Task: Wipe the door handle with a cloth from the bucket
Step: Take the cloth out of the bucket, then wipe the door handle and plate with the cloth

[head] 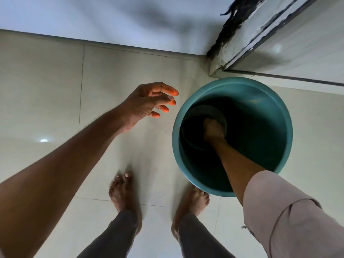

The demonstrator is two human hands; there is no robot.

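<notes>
Looking straight down at pale floor tiles (pixel 46 75), my two bare feet at the bottom of view, dark trouser legs above the ankles. Teal bucket (pixel 284 116) stands on the floor just ahead of my right foot (pixel 193 203), its near rim overlapping the toes from this angle. Behind it, the foot of a door frame (pixel 221 58), paint peeling and blackened along its edge; the door handle itself is out of view. My right hand (pixel 213 130) is down at the bottom of the bucket, forearm passing over the near rim, pale rolled sleeve (pixel 283 211) bunched above the elbow. Fingers there look curled down onto something pale-grey at the bucket floor, likely the cloth (pixel 216 119), but the interior is dark and blurred and I cannot tell whether the fingers are closed on it or only pressing it. A darker round shape shows on the bucket floor around the hand; unclear what it is. My left hand (pixel 149 103) hangs in the air over the tiles, just left of the bucket rim and not touching it, fingers spread and loosely curved, holding nothing. White wall (pixel 111 17) runs along the top of view
</notes>
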